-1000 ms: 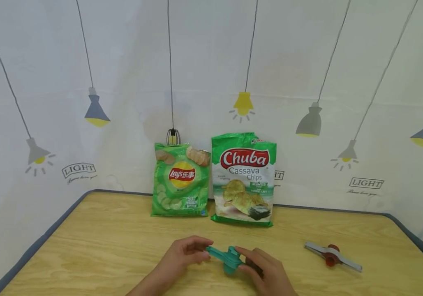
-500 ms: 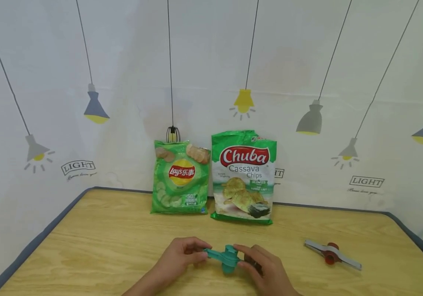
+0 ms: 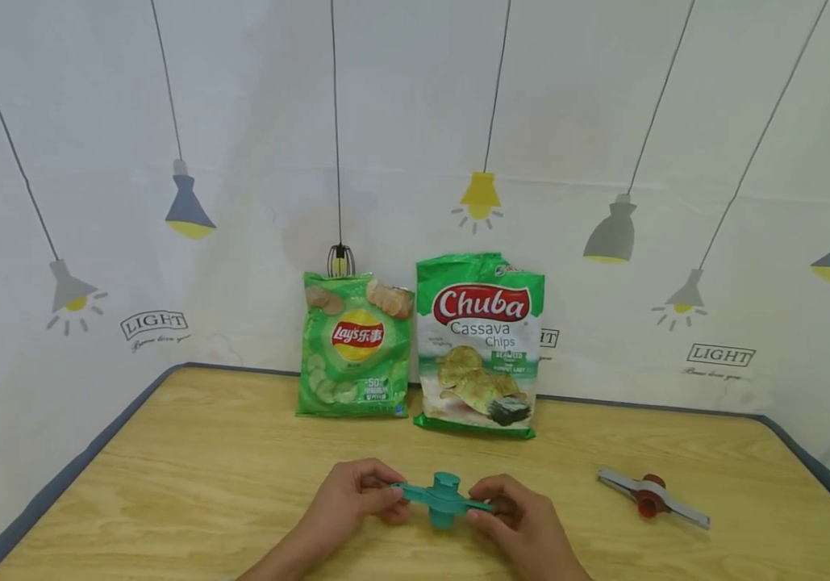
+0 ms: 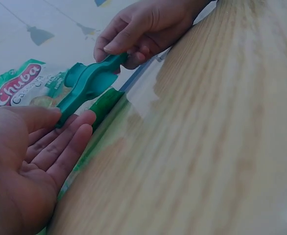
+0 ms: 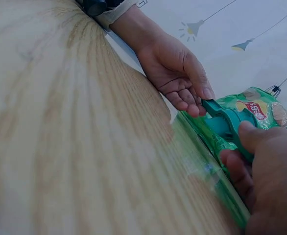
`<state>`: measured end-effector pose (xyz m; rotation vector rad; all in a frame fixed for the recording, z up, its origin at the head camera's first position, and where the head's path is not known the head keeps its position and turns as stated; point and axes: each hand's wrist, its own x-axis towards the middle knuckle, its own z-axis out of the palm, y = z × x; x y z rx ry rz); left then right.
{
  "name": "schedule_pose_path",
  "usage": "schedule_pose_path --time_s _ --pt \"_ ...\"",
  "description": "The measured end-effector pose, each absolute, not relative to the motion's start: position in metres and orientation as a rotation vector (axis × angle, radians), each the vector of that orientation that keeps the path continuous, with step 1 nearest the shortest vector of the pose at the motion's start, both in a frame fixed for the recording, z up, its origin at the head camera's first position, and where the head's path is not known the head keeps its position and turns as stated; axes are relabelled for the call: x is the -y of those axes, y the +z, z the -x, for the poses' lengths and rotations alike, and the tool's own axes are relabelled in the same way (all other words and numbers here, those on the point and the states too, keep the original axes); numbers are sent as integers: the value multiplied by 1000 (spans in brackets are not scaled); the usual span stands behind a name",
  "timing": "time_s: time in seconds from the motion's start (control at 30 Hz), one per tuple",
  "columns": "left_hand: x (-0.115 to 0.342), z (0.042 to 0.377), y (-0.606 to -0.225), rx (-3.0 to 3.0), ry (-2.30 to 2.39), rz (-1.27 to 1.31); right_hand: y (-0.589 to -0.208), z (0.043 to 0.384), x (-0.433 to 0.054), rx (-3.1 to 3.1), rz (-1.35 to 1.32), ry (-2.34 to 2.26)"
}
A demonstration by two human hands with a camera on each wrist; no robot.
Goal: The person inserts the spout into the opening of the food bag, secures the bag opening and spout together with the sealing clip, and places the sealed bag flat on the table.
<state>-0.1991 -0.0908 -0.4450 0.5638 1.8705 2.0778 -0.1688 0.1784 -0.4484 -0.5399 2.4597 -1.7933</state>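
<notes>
A teal bag-sealing clip [image 3: 444,502] with a round pour spout at its middle is held up above the front of the table, lying crosswise between both hands. My left hand [image 3: 356,494] pinches its left end between thumb and fingers. At the opposite end, my right hand [image 3: 519,516] pinches the other tip. In the left wrist view the clip [image 4: 87,84] looks closed along its length, and the left thumb presses on its near end. The right wrist view shows the spout side of the clip [image 5: 224,125], partly covered by the right thumb.
A second bag clip [image 3: 652,497], grey with a dark red spout, lies on the table [image 3: 204,468] at right. Two upright chip bags lean on the back wall: a green Lay's bag [image 3: 355,347] and a larger Chuba cassava chips bag [image 3: 480,347].
The right hand has shifted from the clip's spout to its right end. The clip has turned to lie more level across the view. Chip bags and the second clip stay put.
</notes>
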Motion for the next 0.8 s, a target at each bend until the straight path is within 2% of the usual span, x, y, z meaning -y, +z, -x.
schedule_pose_path --time_s 0.23,0.8 --pt "90 201 -447 -1825 2145 -504 -449 169 -180 -2407 518 -1786" --pt "91 201 -450 -1832 2161 -611 -450 166 -181 -2347 490 -1903"
